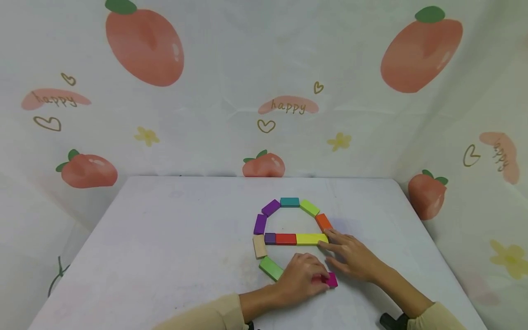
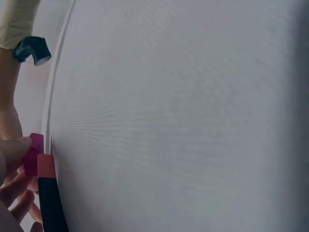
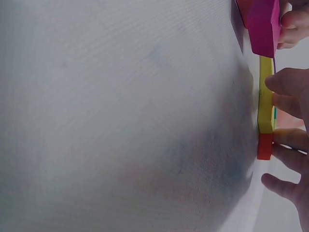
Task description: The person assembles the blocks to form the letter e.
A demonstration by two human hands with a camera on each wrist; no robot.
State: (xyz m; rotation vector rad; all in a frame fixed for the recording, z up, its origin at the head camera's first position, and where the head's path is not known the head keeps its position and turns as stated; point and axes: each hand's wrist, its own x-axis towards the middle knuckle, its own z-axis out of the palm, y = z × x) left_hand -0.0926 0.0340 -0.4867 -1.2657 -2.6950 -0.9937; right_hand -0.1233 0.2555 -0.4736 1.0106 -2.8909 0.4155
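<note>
My left hand is low over the near side of a ring of colored wooden blocks. Its thumb and fingers pinch a magenta block, which also shows in the left wrist view beside a salmon block and a dark teal block. This hand hides the near part of the ring. On the ring's right side, my right hand rests with extended fingers on the right end of the yellow block and by the orange block.
Around the ring run a lime block, a teal block, two purple ones, a plain wood block and a green block. A red block lies in the crossing row. White table extends leftward; a patterned cloth hangs behind.
</note>
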